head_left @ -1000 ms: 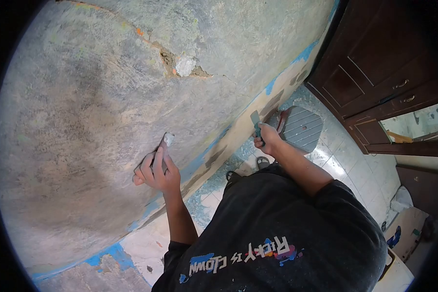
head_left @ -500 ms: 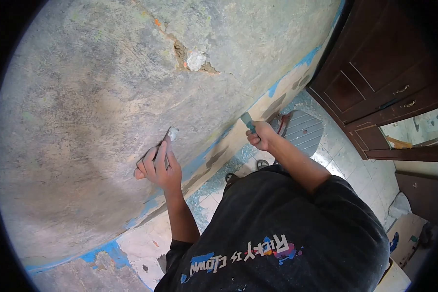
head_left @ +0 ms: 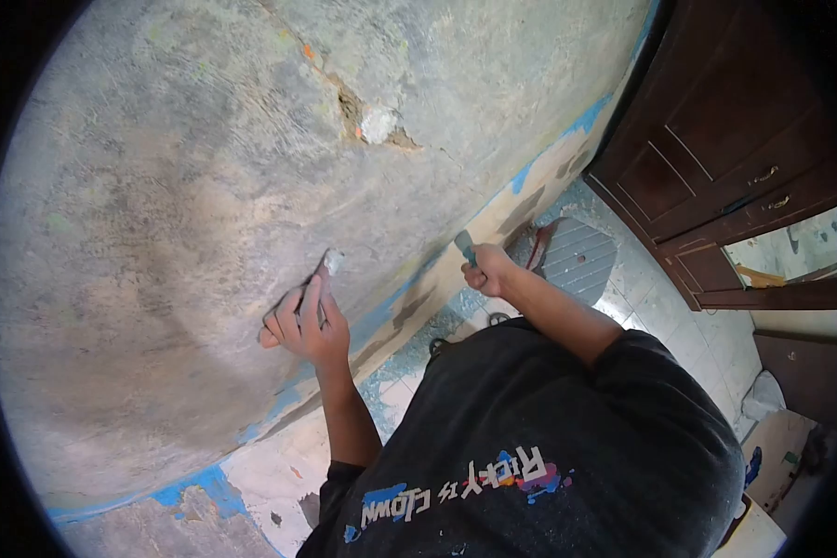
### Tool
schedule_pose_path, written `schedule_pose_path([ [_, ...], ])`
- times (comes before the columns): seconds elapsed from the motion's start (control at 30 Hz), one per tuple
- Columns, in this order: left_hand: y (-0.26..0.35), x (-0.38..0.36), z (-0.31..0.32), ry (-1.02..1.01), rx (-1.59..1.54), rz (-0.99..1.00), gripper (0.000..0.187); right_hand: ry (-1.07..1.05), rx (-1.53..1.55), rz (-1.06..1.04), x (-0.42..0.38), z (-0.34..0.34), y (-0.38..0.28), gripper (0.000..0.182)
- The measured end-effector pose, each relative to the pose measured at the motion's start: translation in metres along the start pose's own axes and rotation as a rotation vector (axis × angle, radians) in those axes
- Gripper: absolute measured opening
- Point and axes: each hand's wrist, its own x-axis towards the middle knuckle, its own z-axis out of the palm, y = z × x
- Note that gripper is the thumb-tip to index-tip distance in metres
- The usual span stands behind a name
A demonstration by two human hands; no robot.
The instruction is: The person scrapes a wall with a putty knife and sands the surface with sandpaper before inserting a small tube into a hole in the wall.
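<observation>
My left hand [head_left: 309, 327] is raised in front of the grey wall [head_left: 177, 232], its fingers closed on a thin dark tool, mostly hidden by the fingers. A white lump of paste [head_left: 334, 261] shows at the tool's upper end. To the right, my right hand [head_left: 489, 272] grips a small scraper [head_left: 465, 246] with a greenish blade pointing up and left, near the wall's lower strip. Higher on the wall is a broken brown crack with a white patch [head_left: 378, 124] in it.
Blue paint remnants [head_left: 586, 116] line the wall's lower part. A grey ribbed panel [head_left: 581, 260] lies on the dusty tiled floor [head_left: 711, 339]. Dark wooden cabinets [head_left: 716, 121] stand at the right. A whitish bag [head_left: 763, 394] is near their lower end.
My right hand has moved slightly left and down with the scraper. My left hand keeps nearly the same place and hold. The view has shifted a little.
</observation>
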Motion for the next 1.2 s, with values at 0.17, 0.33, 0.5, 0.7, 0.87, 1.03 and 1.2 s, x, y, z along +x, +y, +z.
schedule_pose_path([
  [0.17,0.0,0.002,0.0,0.012,0.006,-0.029,0.022,-0.117,-0.009,0.032,-0.018,0.001,0.002,0.016],
  [0.33,0.001,0.003,-0.001,0.011,-0.005,-0.035,0.021,-0.066,0.016,0.008,-0.012,-0.002,-0.003,0.016],
  [0.5,-0.001,-0.002,0.002,0.024,-0.018,-0.034,0.022,-0.003,-0.02,-0.027,-0.006,-0.009,-0.001,0.014],
  [0.7,-0.003,0.001,-0.001,0.021,0.017,0.002,0.023,-0.027,-0.361,-0.142,-0.034,0.003,-0.001,0.017],
  [0.87,-0.001,0.001,-0.001,0.009,0.017,-0.028,0.023,-0.131,-0.994,-0.391,-0.11,0.012,0.002,0.031],
  [1.03,0.001,0.002,-0.004,-0.015,-0.008,-0.035,0.03,-0.231,-1.167,-0.943,-0.132,0.019,0.0,0.031],
  [1.2,0.006,0.009,-0.01,-0.032,-0.02,-0.06,0.029,-0.233,-1.09,-1.098,-0.157,0.036,-0.007,0.033],
])
